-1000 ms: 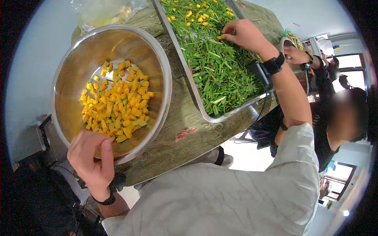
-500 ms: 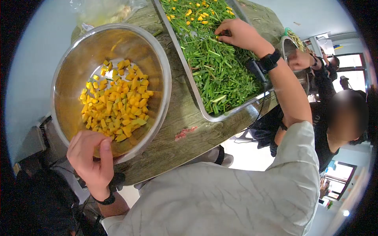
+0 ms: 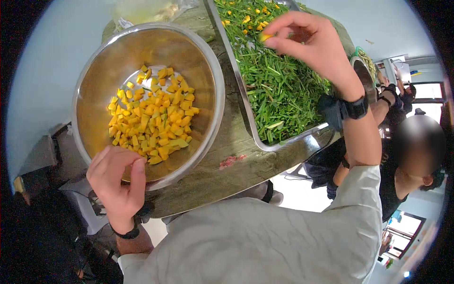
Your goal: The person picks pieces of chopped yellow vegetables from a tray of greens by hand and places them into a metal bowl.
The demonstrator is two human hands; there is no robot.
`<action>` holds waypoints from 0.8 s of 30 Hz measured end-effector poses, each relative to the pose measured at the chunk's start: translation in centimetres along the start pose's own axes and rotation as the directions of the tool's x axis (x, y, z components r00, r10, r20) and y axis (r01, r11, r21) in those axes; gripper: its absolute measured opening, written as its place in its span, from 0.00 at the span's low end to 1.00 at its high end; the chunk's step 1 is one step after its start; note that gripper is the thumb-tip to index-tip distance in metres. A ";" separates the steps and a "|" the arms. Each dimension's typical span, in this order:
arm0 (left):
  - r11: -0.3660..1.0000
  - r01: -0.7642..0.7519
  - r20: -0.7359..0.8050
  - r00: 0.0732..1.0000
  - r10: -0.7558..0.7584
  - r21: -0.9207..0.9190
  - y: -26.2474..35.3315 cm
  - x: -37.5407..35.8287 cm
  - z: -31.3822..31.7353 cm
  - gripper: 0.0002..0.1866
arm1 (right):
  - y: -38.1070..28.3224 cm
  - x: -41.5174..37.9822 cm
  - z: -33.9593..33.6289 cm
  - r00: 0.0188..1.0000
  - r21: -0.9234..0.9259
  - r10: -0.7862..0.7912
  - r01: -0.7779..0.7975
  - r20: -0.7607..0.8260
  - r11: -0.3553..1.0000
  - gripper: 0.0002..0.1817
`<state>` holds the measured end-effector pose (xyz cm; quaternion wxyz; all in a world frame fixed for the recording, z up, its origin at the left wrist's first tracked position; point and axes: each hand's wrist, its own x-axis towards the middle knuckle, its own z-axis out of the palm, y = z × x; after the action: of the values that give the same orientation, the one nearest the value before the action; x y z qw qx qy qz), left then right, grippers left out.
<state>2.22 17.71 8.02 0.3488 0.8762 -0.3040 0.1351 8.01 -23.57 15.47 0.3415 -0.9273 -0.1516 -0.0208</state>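
Observation:
A large metal bowl point(image 3: 215, 85) holds many diced yellow-orange pumpkin pieces point(image 3: 153, 120), some edged with green. My left hand point(image 3: 116, 182) is over the bowl's near rim, thumb and fingertips meeting in a pinch above the inside; anything between them is hidden. Beyond the bowl, a metal tray point(image 3: 243, 102) is spread with chopped green stems and leaves point(image 3: 283, 85), with yellow pieces scattered at its far end. Above these greens my right hand point(image 3: 307, 42) pinches a small yellow pumpkin piece point(image 3: 266, 37) between thumb and fingers.
Both vessels stand on a wood-patterned table point(image 3: 203, 175) with a reddish patch point(image 3: 232, 162) near its front edge. A clear plastic bag point(image 3: 146, 12) lies behind the bowl. At the right, a person point(image 3: 402, 175) is close to the table, near another metal bowl point(image 3: 364, 78).
My right hand has lifted from the greens toward me, now with a yellow pumpkin piece between its fingertips. My left hand keeps its pinch at the bowl's rim. The view has shifted slightly.

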 end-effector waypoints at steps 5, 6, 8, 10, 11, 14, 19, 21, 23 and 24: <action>1.000 -0.008 -0.003 1.000 0.008 -0.001 0.0 0.1 -0.1 0.03 | -0.7 4.6 0.3 0.986 0.059 -0.141 0.147 -0.093 0.987 0.10; 1.000 -0.005 -0.003 1.000 0.005 -0.002 0.0 0.1 -0.1 0.03 | 2.8 6.1 -0.7 0.991 -0.162 -0.075 0.056 -0.110 0.985 0.14; 1.000 0.007 -0.010 1.000 -0.007 -0.006 0.1 0.0 0.0 0.03 | 9.6 7.1 -2.0 0.997 -0.488 0.075 -0.082 -0.035 0.869 0.22; 1.000 0.015 -0.011 1.000 -0.015 -0.023 0.2 0.1 -0.1 0.03 | 13.3 6.0 -1.3 0.989 -0.556 0.129 -0.071 0.066 0.828 0.29; 0.999 0.019 -0.014 1.000 -0.020 -0.030 0.2 0.1 0.0 0.03 | 14.7 5.5 -0.7 0.994 -0.513 0.079 -0.029 0.075 0.858 0.32; 0.998 0.050 0.017 0.999 -0.050 -0.030 0.5 0.2 -0.2 0.05 | 16.5 6.1 0.8 0.991 -0.563 0.004 0.072 0.134 0.824 0.35; 1.000 0.005 0.001 1.000 -0.005 -0.023 0.2 0.3 -0.1 0.04 | 14.7 6.8 1.0 0.969 -0.413 0.057 0.050 0.242 0.910 0.26; 1.000 -0.003 -0.013 1.000 0.003 -0.018 0.0 0.1 0.0 0.03 | 12.6 6.7 0.7 0.962 -0.211 0.105 -0.051 0.254 0.976 0.24; 1.000 0.002 -0.026 1.000 -0.003 -0.018 -0.2 -0.1 0.1 0.03 | 11.9 6.0 0.5 0.958 0.053 0.156 -0.173 0.241 0.983 0.23; 1.000 0.003 -0.018 1.000 -0.003 -0.016 -0.2 -0.1 0.2 0.03 | 11.2 5.6 0.4 0.963 0.052 0.141 -0.156 0.228 0.986 0.22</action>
<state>2.26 17.77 7.74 0.3587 0.8726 -0.3005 0.1402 16.60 -29.89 8.89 0.3551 -0.9200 -0.1198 0.1147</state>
